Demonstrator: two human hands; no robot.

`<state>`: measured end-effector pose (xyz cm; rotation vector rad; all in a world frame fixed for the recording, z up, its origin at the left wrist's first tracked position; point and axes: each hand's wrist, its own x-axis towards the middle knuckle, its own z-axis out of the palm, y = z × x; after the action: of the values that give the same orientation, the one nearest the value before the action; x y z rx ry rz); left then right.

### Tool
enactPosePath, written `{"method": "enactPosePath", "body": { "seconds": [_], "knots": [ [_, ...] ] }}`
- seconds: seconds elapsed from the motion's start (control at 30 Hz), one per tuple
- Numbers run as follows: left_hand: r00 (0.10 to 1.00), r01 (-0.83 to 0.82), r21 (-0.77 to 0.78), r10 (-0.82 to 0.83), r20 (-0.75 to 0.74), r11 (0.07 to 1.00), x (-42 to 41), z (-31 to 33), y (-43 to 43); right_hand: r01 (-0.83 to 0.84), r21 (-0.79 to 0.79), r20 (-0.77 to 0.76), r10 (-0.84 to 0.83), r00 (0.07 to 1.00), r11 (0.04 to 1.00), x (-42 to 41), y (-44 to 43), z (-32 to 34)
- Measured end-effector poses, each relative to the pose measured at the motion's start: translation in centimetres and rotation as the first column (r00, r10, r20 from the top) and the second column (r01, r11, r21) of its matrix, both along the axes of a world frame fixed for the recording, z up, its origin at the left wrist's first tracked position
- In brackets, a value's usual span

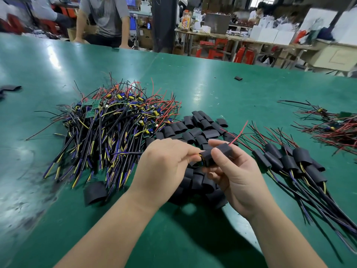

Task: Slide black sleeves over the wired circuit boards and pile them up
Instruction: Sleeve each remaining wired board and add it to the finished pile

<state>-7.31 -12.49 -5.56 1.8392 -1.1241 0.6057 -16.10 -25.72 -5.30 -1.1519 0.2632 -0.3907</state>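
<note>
The left hand [164, 163] pinches a board's wires [127, 153] while the right hand [237, 176] grips the black sleeve [217, 154] around it, dead centre. Bare boards [116, 120] heap at ten o'clock, sleeved ones [289, 161] at three.

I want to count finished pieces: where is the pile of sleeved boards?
Head view: the pile of sleeved boards lies on the green table, just right of the right hand, wires trailing toward the near right.

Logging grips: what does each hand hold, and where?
Right hand pinches the black sleeve around its middle; left hand pinches the wired circuit board at the sleeve's open end.
</note>
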Motion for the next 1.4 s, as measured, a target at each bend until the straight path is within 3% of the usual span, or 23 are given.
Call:
{"method": "enactPosePath", "body": {
  "seconds": [0.13, 0.4, 0.5, 0.67, 0.87, 1.1, 1.4],
  "knots": [
    [0.966, 0.02, -0.116, -0.049, -0.253, 0.993, -0.3, 0.4, -0.1, 0.003, -0.014, 0.012, -0.002, 1.0, 1.0, 0.0, -0.2, 0.1],
    [0.86, 0.13, -0.14, -0.182, -0.477, 0.982, -0.2, 0.5, -0.2, -0.114, -0.014, 0.002, 0.114, 0.994, 0.993, -0.6, -1.6, 0.7],
    [0.889, 0.11, -0.151, -0.165, -0.427, 0.982, -0.5, 0.4, -0.3, -0.131, 0.011, -0.003, 0.131, 0.991, 0.991, -0.6, -1.4, 0.6],
    [0.984, -0.008, -0.163, -0.021, -0.179, 0.987, -0.6, 0.2, -0.5, -0.122, 0.139, 0.016, 0.121, 0.992, 0.983, -0.1, 0.0, 0.3],
    [0.962, 0.132, -0.152, -0.163, -0.219, 0.98, 0.1, 0.2, -0.4, -0.036, 0.28, 0.036, 0.027, 0.999, 0.959, 0.0, -0.1, 0.5],
    [0.983, 0.119, -0.171, -0.14, -0.118, 0.978, -0.1, -0.2, -0.4, -0.038, 0.228, -0.016, 0.043, 0.999, 0.973, 0.0, -0.3, 0.5],
    [0.999, 0.053, -0.088, -0.054, -0.005, 0.995, -0.4, -0.4, -0.2, -0.032, 0.171, -0.01, 0.034, 0.999, 0.985, 0.0, -0.1, 0.4]
  ]
}}
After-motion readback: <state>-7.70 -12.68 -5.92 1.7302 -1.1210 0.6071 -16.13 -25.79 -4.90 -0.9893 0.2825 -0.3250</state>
